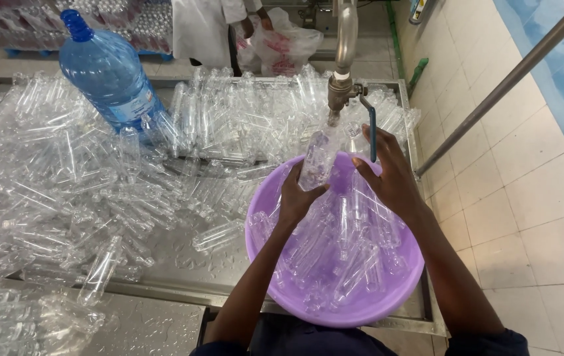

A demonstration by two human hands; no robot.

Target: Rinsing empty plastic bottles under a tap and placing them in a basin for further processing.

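My left hand grips a clear plastic bottle and holds its mouth up under a brass tap on a steel pipe. My right hand rests on the tap's blue lever, fingers wrapped around it. Both hands are above a purple basin that holds several clear empty bottles. The basin sits at the near right of a steel table.
A heap of clear plastic bottles covers the steel table. A big blue water jug stands among them at the back left. A person in a white coat handles a white bag behind the table. A slanted steel rail crosses the tiled floor on the right.
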